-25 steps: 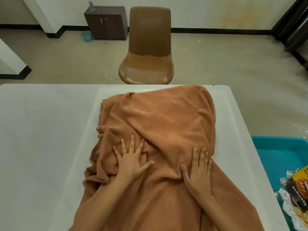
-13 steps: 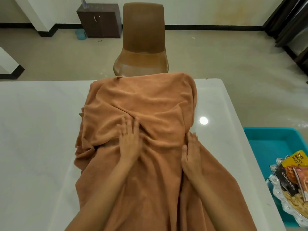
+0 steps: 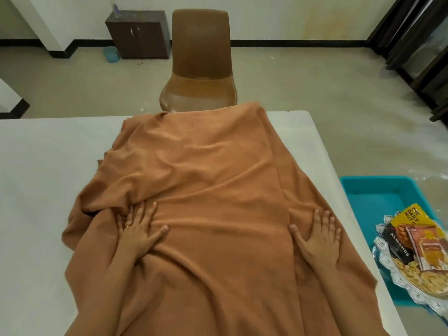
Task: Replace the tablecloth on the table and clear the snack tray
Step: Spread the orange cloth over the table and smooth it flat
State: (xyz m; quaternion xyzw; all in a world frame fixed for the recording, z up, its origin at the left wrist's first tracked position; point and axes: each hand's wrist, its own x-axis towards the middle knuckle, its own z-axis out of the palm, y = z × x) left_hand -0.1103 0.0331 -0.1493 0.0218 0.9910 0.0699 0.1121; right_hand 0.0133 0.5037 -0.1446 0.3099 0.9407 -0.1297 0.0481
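Note:
An orange-brown tablecloth [image 3: 206, 175] lies rumpled down the middle of the white table [image 3: 43, 166], its far end reaching the table's far edge. My left hand [image 3: 138, 229] presses flat on the cloth at its left side, fingers spread, a ring on one finger. My right hand [image 3: 317, 236] lies flat on the cloth near its right edge. A clear scalloped snack tray [image 3: 397, 280] with nuts and snack packets sits beyond the table's right edge, over a teal bin [image 3: 371, 192].
A brown plastic chair [image 3: 201, 69] stands just behind the table's far edge. A dark wooden cabinet [image 3: 138, 32] is against the back wall. Dark curtains [image 3: 417, 44] hang at the right. Bare tabletop shows on both sides of the cloth.
Both hands have slid apart, the left to the left and the right to the right, spreading the cloth wider. The cloth's far end now reaches the table's far edge.

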